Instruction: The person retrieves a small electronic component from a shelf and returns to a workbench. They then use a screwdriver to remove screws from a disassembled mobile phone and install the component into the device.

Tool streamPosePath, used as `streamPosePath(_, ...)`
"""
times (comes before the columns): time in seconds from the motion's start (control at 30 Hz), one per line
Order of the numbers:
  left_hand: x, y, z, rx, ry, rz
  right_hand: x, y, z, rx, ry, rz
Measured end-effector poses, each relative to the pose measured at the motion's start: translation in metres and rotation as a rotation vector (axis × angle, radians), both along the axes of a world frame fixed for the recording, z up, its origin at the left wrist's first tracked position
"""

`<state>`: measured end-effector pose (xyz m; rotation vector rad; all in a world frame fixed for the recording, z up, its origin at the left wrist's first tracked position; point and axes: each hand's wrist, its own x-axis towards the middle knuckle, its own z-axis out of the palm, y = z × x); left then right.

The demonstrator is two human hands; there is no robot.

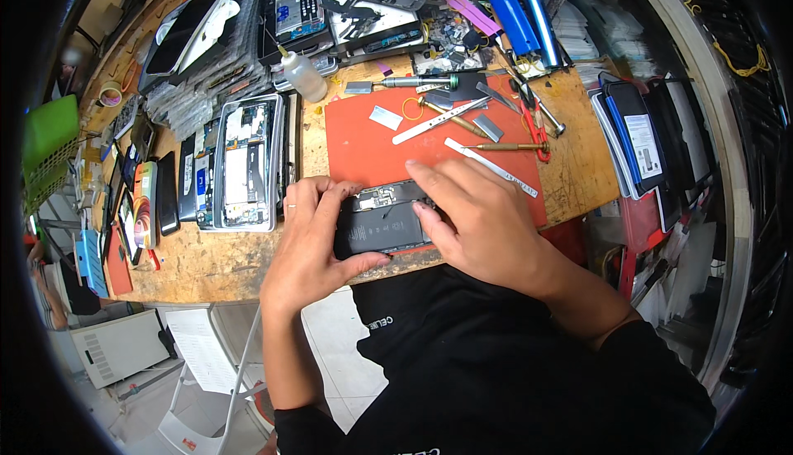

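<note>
An opened phone [378,225] lies at the near edge of the red mat, its black battery and a bright board section exposed. My left hand [312,240] grips its left end, thumb along the near edge and fingers at the far edge. Over the phone's right end is my right hand [483,215], its thumb on the battery side and its forefinger reaching past the far edge. The fingers are bent around that end, which they partly hide.
On the red mat [363,137] lie a metal ruler [439,119], red-handled pliers [541,137] and a brass screwdriver [510,147]. A tray of phone parts [245,166] stands at left, a dropper bottle [304,76] behind it. Blue cylinders [508,10] and scrap parts fill the back.
</note>
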<state>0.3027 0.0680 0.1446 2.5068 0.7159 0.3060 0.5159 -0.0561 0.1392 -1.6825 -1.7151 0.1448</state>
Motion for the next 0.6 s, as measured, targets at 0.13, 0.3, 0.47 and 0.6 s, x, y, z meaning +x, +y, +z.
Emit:
streamPosePath(0.13, -0.001, -0.011, 0.0, -0.02, -0.072, 0.045, 0.006, 0.002, -0.001, 0.083, 0.045, -0.037)
streamPosePath(0.3, 0.012, -0.015, -0.002, 0.098, -0.088, -0.002, 0.015, 0.021, -0.011, -0.141, 0.434, 0.119)
streamPosePath(0.47, 0.013, -0.012, -0.005, 0.036, -0.148, -0.018, 0.028, 0.03, -0.02, -0.231, 0.558, 0.224)
streamPosePath(0.6, 0.016, -0.013, -0.015, -0.035, -0.283, 0.049, 0.028, 0.031, -0.025, -0.173, 0.509, 0.233)
